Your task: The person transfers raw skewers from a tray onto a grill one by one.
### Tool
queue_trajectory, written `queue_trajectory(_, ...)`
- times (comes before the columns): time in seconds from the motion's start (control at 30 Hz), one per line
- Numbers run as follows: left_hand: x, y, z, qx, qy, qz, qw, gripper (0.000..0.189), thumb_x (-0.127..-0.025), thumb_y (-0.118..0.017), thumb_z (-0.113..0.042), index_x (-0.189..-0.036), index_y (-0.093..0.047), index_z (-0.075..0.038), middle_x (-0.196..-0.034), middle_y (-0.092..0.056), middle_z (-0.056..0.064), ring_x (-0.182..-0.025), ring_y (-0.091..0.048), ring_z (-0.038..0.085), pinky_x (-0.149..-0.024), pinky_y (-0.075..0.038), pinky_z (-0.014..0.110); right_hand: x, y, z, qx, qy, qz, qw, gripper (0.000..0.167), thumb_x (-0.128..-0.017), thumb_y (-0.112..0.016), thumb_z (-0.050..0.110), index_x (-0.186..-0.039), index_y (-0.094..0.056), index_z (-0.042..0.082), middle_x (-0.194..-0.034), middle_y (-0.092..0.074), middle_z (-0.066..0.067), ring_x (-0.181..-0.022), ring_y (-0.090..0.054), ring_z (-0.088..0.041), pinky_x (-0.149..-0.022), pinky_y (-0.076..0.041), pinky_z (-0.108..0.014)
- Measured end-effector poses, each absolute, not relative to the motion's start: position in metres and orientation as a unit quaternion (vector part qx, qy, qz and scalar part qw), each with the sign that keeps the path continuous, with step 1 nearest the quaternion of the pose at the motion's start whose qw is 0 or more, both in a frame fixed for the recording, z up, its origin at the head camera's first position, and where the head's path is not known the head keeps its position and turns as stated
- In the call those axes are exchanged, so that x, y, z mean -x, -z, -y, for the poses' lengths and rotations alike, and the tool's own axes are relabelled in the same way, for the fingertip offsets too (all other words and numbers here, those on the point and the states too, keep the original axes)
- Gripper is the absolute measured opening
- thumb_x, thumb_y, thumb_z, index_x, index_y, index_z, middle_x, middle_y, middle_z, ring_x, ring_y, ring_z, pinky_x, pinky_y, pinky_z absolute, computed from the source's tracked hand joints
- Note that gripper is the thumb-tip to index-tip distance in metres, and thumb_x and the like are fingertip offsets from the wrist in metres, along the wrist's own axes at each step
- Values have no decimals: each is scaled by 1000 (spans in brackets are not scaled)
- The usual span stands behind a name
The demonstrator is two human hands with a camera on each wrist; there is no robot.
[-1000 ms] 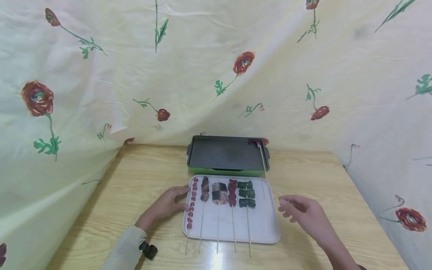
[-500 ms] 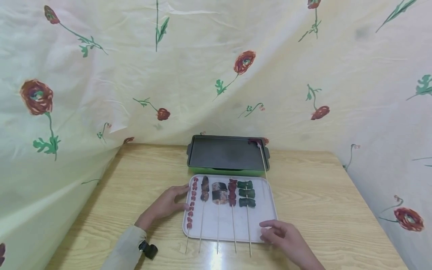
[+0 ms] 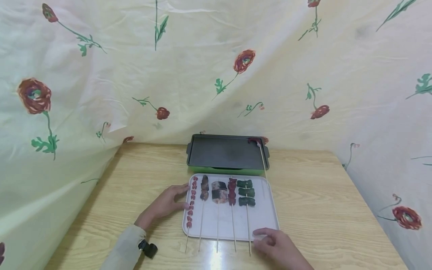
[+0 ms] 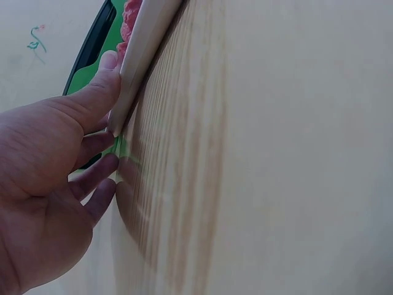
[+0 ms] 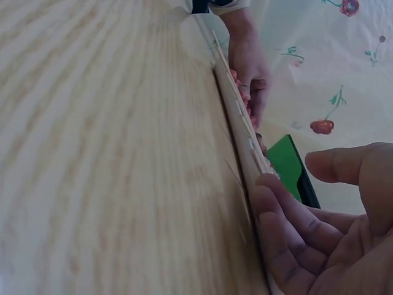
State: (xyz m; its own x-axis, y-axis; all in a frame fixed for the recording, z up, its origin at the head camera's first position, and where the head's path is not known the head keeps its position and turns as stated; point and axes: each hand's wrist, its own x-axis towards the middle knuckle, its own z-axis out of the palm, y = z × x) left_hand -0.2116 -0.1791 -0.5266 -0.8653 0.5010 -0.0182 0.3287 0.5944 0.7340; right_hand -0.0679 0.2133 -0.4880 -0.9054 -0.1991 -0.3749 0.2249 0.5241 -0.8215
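Note:
A white tray [image 3: 264, 221] bears several skewers side by side, their sticks over its front edge. My left hand [image 3: 163, 204] rests at its left rim, thumb and forefinger spread along it; in the left wrist view the thumb [image 4: 101, 86] lies against the tray's edge. Beside the thumb is a skewer of small red pieces [image 3: 190, 213]. My right hand [image 3: 278, 243] is at the front right corner, thumb apart from the fingers, fingertips right by the stick of the skewer with dark green pieces [image 3: 247, 192]. In the right wrist view its fingers [image 5: 295, 227] lie along the tray's edge.
Behind the tray stands a black griddle plate [image 3: 224, 152] on a green base. One skewer with a dark red piece [image 3: 254, 140] lies on its right end, its stick [image 3: 264, 163] reaching over the tray. Flowered cloth [image 3: 189, 75] encloses the wooden table [image 3: 320, 187].
My right hand has come from right of the tray, leftward and nearer, to its front right corner by the green skewer's stick. The left hand stays at the left rim.

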Motion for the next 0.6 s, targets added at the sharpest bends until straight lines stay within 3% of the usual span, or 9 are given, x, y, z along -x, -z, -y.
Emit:
queue_trajectory(0.2,211,526,180,-238,-384,-885,109,72,-89,-79,-33,-151,-49,-10,-161,-39,5,-147,-40,33,-123,-30,54,68,496,-208,-10,515,-822,245,50,-94,-73,29,-129,-63,-4,-78,-73,-3,-74,-65,-18,-66,-56,-27)
queue_trajectory(0.6,211,526,180,-239,-394,-880,116,72,-89,-79,-31,-151,-49,-9,-161,-39,7,-148,-39,33,-123,-29,53,71,507,-201,-10,556,-797,234,52,-93,-75,23,-127,-59,-14,-81,-76,-8,-73,-70,-19,-64,-60,-27)
